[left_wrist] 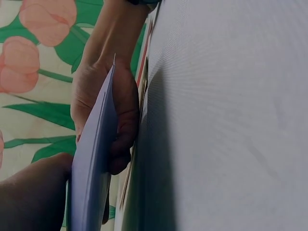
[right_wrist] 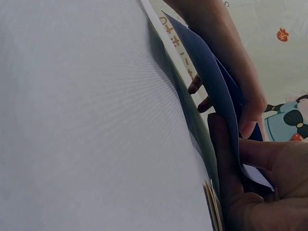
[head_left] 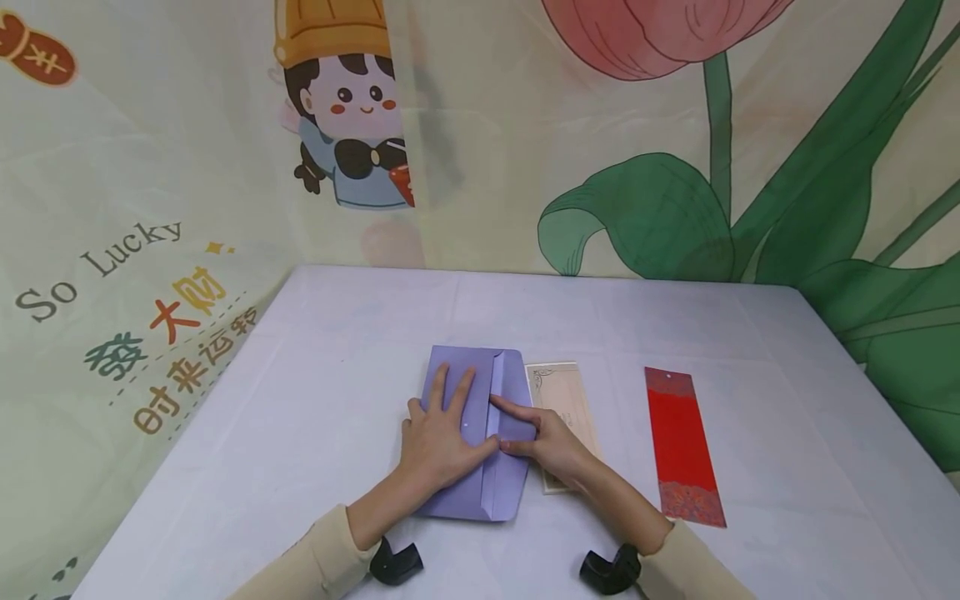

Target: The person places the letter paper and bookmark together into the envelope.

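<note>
The printed backdrop (head_left: 487, 167) stands beyond the fingers of both hands and forms the rear boundary. The white surface (head_left: 360, 333) extends beneath the fingers and carries all loose items. The purple envelope (head_left: 480, 417) is located directly under the left fingers and at the tips of the right fingers; a long fold (head_left: 497, 375) runs along it, just beside the left thumb tip. The left hand (head_left: 437, 442) is spread over the envelope, index and middle fingers extended on its upper face. The right hand (head_left: 553, 446) grips the right-hand side of the envelope; the right wrist view shows the sheet between thumb and fingers, with part of it raised off the surface. The red strip (head_left: 682, 442) lies flat to the right of the right fingers, well apart from them. The cream card (head_left: 557, 392) lies just beside the envelope, partly covered by the right hand. One black wrist unit (head_left: 396, 562) sits behind the left fingers.
</note>
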`<state>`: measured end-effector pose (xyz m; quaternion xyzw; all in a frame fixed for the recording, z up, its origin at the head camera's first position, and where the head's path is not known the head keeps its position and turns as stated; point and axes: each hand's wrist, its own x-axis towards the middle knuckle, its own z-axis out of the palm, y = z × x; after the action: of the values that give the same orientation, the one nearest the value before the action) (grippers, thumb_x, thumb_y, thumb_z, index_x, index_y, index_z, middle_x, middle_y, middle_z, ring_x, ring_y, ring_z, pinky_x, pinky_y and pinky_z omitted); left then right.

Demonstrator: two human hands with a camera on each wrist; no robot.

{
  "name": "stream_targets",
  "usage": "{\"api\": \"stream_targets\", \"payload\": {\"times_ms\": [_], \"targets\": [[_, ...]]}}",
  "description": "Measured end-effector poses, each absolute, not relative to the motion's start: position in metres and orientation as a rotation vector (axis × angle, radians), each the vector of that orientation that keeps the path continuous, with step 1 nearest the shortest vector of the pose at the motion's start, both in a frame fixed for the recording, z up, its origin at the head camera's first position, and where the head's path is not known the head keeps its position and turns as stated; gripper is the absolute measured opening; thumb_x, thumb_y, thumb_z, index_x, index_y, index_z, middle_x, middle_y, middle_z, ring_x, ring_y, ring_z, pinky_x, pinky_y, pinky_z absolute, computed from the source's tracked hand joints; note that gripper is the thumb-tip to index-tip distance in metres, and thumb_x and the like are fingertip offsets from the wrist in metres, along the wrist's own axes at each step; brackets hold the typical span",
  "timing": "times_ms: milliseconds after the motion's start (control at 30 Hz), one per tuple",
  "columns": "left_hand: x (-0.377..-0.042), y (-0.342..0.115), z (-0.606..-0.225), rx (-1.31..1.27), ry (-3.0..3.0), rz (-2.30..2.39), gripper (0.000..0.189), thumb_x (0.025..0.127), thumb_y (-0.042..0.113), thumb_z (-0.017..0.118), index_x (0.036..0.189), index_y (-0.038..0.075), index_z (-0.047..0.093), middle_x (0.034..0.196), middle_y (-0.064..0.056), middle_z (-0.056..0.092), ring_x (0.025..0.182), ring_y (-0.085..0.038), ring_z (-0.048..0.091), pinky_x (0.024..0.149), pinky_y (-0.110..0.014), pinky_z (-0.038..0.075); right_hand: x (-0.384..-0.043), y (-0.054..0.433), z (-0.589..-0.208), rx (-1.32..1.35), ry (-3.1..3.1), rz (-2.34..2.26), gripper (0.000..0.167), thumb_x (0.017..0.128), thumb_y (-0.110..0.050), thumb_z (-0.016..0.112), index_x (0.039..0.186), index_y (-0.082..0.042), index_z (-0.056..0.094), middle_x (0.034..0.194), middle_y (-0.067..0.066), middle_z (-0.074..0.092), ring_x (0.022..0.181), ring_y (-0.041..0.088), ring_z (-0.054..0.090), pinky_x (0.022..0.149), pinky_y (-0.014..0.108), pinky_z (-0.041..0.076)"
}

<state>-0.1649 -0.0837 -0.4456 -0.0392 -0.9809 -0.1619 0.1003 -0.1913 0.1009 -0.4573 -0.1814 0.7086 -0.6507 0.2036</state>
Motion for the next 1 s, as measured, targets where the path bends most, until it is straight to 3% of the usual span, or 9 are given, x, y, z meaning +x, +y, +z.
{"api": "stream_targets", "payload": {"times_ms": [200, 433, 767, 900, 1000], "targets": [[-0.164, -0.083, -0.447, -0.113, -2.904, -0.447, 0.102, 0.063, 0.075, 0.057, 0.148, 0.029, 0.022, 0.152, -0.011, 0.013, 0.091, -0.042, 0.044, 0.070, -0.051, 0.037, -0.192, 0.101, -0.458, -0.553, 2.002, -1.798, 0.063, 0.078, -0.001, 0.069, 0.135, -0.014, 0.048, 0.141, 0.012, 0.039, 0.130, 0.025, 0.027, 0.088, 0.023, 0.041], [-0.166, -0.084, -0.450, -0.140, -2.849, -0.487, 0.091, 0.064, 0.055, 0.063, 0.145, 0.029, 0.030, 0.151, -0.012, 0.017, 0.085, -0.039, 0.043, 0.067, -0.047, 0.037, -0.192, 0.101, -0.460, -0.533, 1.962, -1.821, 0.064, 0.078, 0.001, 0.068, 0.136, -0.014, 0.047, 0.142, 0.015, 0.037, 0.125, 0.027, 0.034, 0.079, 0.026, 0.048], [-0.168, -0.087, -0.452, -0.157, -2.837, -0.496, 0.089, 0.062, 0.051, 0.064, 0.143, 0.026, 0.036, 0.149, -0.014, 0.020, 0.080, -0.040, 0.043, 0.063, -0.044, 0.038, -0.189, 0.098, -0.458, -0.531, 1.998, -1.792, 0.064, 0.078, 0.000, 0.068, 0.137, -0.013, 0.046, 0.141, 0.018, 0.037, 0.121, 0.028, 0.039, 0.078, 0.028, 0.049], [-0.169, -0.087, -0.451, -0.154, -2.845, -0.490, 0.088, 0.062, 0.052, 0.063, 0.142, 0.026, 0.037, 0.149, -0.013, 0.021, 0.078, -0.039, 0.043, 0.062, -0.043, 0.038, -0.188, 0.097, -0.456, -0.573, 2.135, -1.736, 0.060, 0.078, 0.001, 0.068, 0.134, -0.011, 0.050, 0.135, 0.018, 0.045, 0.111, 0.024, 0.049, 0.079, 0.026, 0.047], [-0.169, -0.088, -0.450, -0.149, -2.860, -0.492, 0.088, 0.062, 0.051, 0.063, 0.142, 0.026, 0.037, 0.149, -0.014, 0.022, 0.075, -0.038, 0.042, 0.060, -0.041, 0.037, -0.186, 0.099, -0.449, -0.551, 2.282, -1.705, 0.055, 0.077, 0.006, 0.066, 0.129, -0.007, 0.055, 0.127, 0.021, 0.052, 0.091, 0.021, 0.059, 0.071, 0.025, 0.049]]}}
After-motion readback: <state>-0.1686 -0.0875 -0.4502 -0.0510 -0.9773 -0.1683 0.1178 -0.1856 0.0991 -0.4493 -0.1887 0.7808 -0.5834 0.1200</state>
